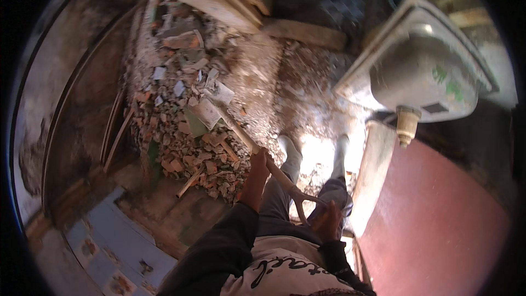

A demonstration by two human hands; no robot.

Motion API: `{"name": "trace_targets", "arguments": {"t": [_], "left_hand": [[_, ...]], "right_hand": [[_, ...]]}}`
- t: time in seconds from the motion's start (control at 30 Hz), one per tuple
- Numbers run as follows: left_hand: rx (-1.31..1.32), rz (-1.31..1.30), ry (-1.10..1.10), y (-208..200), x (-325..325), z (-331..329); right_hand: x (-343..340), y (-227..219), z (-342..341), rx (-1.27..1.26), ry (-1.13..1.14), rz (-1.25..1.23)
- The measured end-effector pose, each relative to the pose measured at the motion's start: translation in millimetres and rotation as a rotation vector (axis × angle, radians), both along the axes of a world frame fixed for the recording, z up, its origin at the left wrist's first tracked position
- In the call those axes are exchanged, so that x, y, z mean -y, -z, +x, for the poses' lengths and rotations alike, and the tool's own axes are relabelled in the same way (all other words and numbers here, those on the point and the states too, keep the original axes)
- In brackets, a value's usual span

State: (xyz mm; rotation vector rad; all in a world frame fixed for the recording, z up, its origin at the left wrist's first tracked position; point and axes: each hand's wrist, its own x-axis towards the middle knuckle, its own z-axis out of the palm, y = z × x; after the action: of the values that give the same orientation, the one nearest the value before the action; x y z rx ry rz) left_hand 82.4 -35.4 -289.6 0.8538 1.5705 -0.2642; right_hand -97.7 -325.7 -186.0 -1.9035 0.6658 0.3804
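Note:
A long-handled shovel slants from my body up and to the left. My left hand is wrapped round the middle of its wooden shaft. At the near end, my right hand is closed on the forked grip. The far end of the shovel reaches into a heap of rubble, made of broken brick, mortar lumps and pale tile pieces. Dusty fragments lie around the blade, so its outline is hard to make out.
A basin-like sink with a drain fitting juts out at the upper right, above a reddish panel. Wooden beams lie beyond the heap. Blue patterned panel is at lower left. My boots stand beside the rubble.

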Motion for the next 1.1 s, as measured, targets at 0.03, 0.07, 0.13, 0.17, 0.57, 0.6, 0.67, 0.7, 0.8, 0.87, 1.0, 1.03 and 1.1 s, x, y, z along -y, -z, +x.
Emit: {"name": "trace_targets", "arguments": {"t": [0.03, 0.07, 0.13, 0.17, 0.57, 0.6, 0.67, 0.7, 0.8, 0.87, 1.0, 1.03, 1.1], "left_hand": [[0.068, 0.041, 0.011, -24.1, -9.7, 14.6], [0.134, 0.080, 0.020, -45.5, -20.4, 28.1], [0.236, 0.130, 0.047, -97.2, -58.3, 58.7], [0.312, 0.192, 0.083, -131.1, -68.4, 81.4], [0.441, 0.474, 0.309, -168.9, -129.2, 108.3], [0.364, 0.571, 0.271, -127.6, -182.5, 58.2], [0.351, 0.235, 0.212, -144.7, -87.7, 59.7], [0.283, 0.328, 0.190, -144.2, -72.5, 41.5], [0.251, 0.123, -0.036, -147.3, -38.4, -1.5], [0.238, 0.013, -0.153, -128.5, -21.1, -27.4], [0.342, 0.022, -0.068, -44.9, 2.4, -60.5], [0.374, 0.127, 0.025, -16.1, 0.6, -77.7], [0.354, 0.463, 0.267, 34.6, -30.2, -163.8]], "right_hand": [[-13.1, -8.6, 3.6, -0.165, 0.289, 0.272], [-22.8, -12.7, 10.9, -0.276, 0.445, 0.470], [-61.2, -55.4, 63.1, -0.444, 0.669, 0.765], [-79.9, -95.1, 102.7, -0.495, 0.722, 0.860], [-150.4, -243.8, 157.9, -0.510, 0.464, 1.066], [-162.7, -256.8, 138.4, -0.590, 0.401, 1.182], [-121.9, -274.1, 158.5, -0.486, 0.477, 0.951], [-119.3, -293.1, 161.5, -0.487, 0.456, 0.904], [-113.7, -320.0, 169.0, -0.497, 0.314, 0.936], [-107.2, -322.5, 172.4, -0.531, 0.226, 1.080], [-124.5, -338.1, 201.9, -0.571, 0.041, 1.197], [-129.8, -337.9, 208.1, -0.627, -0.020, 1.181], [-150.4, -340.7, 201.7, -0.786, -0.140, 1.212]]}}
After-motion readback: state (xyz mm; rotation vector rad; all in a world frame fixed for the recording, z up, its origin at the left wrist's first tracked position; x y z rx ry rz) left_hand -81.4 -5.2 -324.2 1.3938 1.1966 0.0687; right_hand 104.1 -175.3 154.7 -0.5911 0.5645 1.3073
